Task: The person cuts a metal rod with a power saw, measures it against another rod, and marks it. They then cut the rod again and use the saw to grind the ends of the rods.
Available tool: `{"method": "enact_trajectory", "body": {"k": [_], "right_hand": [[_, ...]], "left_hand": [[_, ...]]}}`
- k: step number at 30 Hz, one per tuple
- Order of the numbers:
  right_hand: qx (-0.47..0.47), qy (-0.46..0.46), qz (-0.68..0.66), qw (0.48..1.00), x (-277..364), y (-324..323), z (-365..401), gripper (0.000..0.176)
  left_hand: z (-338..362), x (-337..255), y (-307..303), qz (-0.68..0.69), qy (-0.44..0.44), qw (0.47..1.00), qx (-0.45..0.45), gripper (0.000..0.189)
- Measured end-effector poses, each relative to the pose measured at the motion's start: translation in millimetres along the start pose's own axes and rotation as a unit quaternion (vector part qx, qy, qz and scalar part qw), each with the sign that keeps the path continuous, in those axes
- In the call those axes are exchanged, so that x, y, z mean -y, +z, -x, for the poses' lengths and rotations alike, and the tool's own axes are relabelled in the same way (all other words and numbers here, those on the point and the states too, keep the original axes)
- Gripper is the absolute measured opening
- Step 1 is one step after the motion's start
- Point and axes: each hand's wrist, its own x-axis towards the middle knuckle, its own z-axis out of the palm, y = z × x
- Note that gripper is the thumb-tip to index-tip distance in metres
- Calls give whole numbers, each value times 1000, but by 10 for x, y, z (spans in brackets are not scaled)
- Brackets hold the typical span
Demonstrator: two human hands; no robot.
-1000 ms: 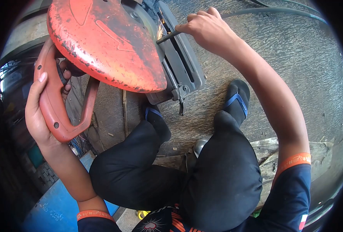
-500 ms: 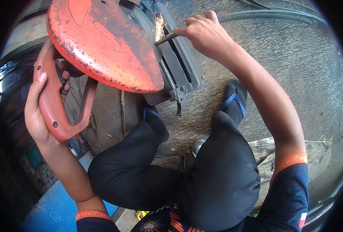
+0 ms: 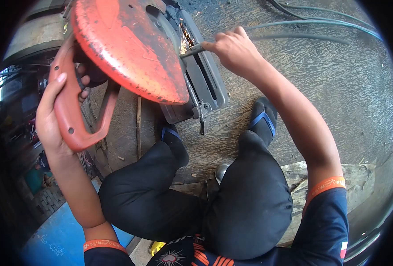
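My left hand (image 3: pixel 50 122) is wrapped around the red loop handle (image 3: pixel 71 130) of a cut-off saw, fingers through the opening near its trigger. The saw's scuffed red blade guard (image 3: pixel 130 53) hides most of the cutting disc (image 3: pixel 172 34). My right hand (image 3: pixel 237 51) grips a thin metal rod (image 3: pixel 194 50) by the disc's edge. Sparks (image 3: pixel 185 43) come off where rod and disc meet. Behind that hand, the rod's blurred tail (image 3: pixel 307 37) stretches right. Below lies the dark saw base (image 3: pixel 220 88) with its clamp screw (image 3: pixel 201 110).
My feet in blue-strapped sandals (image 3: pixel 263 122) flank the saw base on the worn floor (image 3: pixel 338 106). Several long rods or cables (image 3: pixel 325 22) lie at upper right. A blue panel (image 3: pixel 59 235) is at lower left, a stick (image 3: pixel 139 126) beside my left foot.
The saw handle and guard have shifted up and right in the view. The rod's tail has swung lower and is blurred, and the spark spray looks smaller.
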Motion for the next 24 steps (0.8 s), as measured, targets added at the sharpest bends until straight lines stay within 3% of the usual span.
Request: {"method": "enact_trajectory", "body": {"k": [2, 5, 8, 9, 10, 11, 12, 13, 15, 17, 18, 19, 20, 21, 23, 24], "right_hand": [[74, 0, -18, 997, -16, -36, 114, 28], [161, 31, -48, 985, -33, -195, 471, 31], [111, 12, -24, 993, 14, -725, 740, 27], [79, 57, -94, 991, 63, -934, 780, 28], [47, 101, -165, 980, 145, -1134, 813, 30], [43, 91, -146, 984, 261, -1346, 832, 30], [18, 127, -196, 972, 403, -1588, 837, 31], [-8, 161, -248, 955, 552, -1820, 826, 33], [0, 188, -236, 954, 901, -2215, 758, 35], [-32, 200, -246, 948, 1199, -2451, 701, 36], [-43, 181, -256, 949, 1337, -2539, 666, 37], [-46, 169, -248, 953, 1505, -2643, 618, 37], [-31, 164, -250, 954, 1701, -2758, 563, 38], [-15, 160, -252, 954, 1889, -2860, 506, 38], [-1, 112, -240, 964, 2206, -2968, 369, 40], [7, 67, -271, 960, 2354, -2975, 291, 40]], "left_hand": [[-31, 20, -67, -2, 10, 999, 45, 54], [-96, 94, -107, 9, 14, 999, 27, 43], [-71, 124, -74, 40, 40, 998, 13, 36], [-88, 156, -94, 50, 50, 997, 11, 36], [-121, 227, -116, 45, 120, 992, 9, 37], [-134, 274, -88, 29, 185, 981, -50, 38], [-47, 285, -74, -100, 336, 922, -162, 37], [27, 274, -73, -225, 462, 814, -273, 37], [493, 56, -64, -244, 539, 772, -233, 34], [789, -65, -48, -135, 583, 798, -67, 17], [856, -17, -25, -141, 564, 813, -3, 10], [1160, -116, 12, -149, 414, 897, 48, 7], [1134, 23, 96, -128, 406, 900, 97, 12], [1250, -23, 83, -201, 338, 904, 167, 17], [1269, 157, 209, -153, 360, 881, 265, 30], [1375, 171, 239, -88, 321, 893, 304, 37]]}}
